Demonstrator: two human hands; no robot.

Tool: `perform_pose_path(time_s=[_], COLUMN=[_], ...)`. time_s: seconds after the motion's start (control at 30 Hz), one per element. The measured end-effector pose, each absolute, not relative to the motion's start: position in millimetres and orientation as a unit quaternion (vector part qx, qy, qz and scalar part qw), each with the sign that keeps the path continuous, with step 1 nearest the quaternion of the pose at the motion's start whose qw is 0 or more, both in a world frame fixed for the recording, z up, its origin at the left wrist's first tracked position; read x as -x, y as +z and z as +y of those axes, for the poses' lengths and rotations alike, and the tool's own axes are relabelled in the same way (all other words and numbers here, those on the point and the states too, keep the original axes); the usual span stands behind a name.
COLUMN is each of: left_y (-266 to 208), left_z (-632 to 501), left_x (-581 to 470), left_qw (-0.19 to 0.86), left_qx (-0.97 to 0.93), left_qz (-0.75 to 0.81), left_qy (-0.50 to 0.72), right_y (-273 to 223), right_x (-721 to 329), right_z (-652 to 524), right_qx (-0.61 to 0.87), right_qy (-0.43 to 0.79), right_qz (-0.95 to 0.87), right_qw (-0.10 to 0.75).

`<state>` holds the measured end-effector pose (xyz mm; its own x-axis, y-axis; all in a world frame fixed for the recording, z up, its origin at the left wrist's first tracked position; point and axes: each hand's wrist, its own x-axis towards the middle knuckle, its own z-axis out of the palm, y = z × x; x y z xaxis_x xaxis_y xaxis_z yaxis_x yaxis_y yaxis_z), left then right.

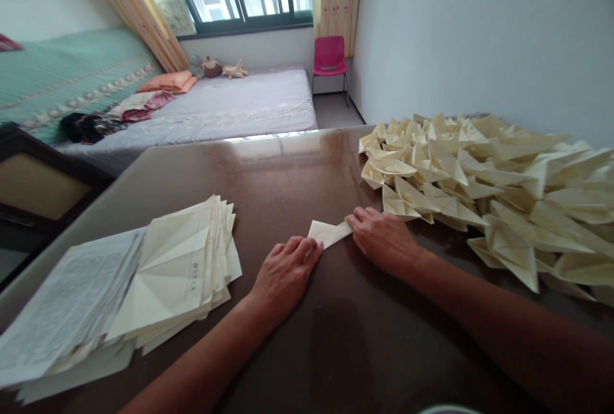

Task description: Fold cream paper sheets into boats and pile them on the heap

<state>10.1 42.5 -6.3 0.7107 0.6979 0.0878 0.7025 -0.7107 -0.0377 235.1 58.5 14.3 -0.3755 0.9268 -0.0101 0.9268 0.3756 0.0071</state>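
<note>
At the bottom edge of my feed I see one pale curved rim (448, 409), its contents cut off. I count one grey-white printed paper stack (79, 289) and one creased cream paper stack (167, 273) at lower left, plus one overlapping heap of pointed cream paper folds (480, 177) at right; at centre, one small cream folded-paper strip (330, 236) lies between my left hand (288, 270) and right hand (386, 238), narrowed fingers holding each end.

You are handling matt, creased paper (332, 233) on a smooth, glossy tabletop (275, 187). Matt paper sheets (177, 260) are lying at your ten o'clock, crisp matt paper shapes (480, 190) at two, and a smooth, plastic-looking chair (329, 55) is standing at twelve.
</note>
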Motion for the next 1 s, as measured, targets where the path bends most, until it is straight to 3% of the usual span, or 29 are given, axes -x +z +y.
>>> perform_pose_path(time_s=[0.13,0.4,0.63,0.77,1.0], left_y=[-6,-9,-15,-15,-15], left_z=[45,48,47,42,39], left_x=[-6,-2,-14,-19,-17], left_qw=[0.022,0.006,-0.008,-0.018,0.020], left_qx=[0.921,0.918,0.914,0.909,0.933], left_qz=[-0.386,-0.377,-0.387,-0.400,-0.345], left_qy=[-0.053,-0.127,-0.121,-0.113,-0.100], right_y=[-1,-21,-14,-7,-9], right_x=[-244,-240,-235,-244,-254], right_z=[76,78,72,77,88], right_qx=[-0.530,-0.489,-0.430,-0.399,-0.508], right_qy=[-0.045,-0.196,-0.202,-0.257,-0.270], right_qz=[0.840,0.823,0.843,0.850,0.780], right_qw=[-0.111,-0.214,-0.251,-0.230,-0.248])
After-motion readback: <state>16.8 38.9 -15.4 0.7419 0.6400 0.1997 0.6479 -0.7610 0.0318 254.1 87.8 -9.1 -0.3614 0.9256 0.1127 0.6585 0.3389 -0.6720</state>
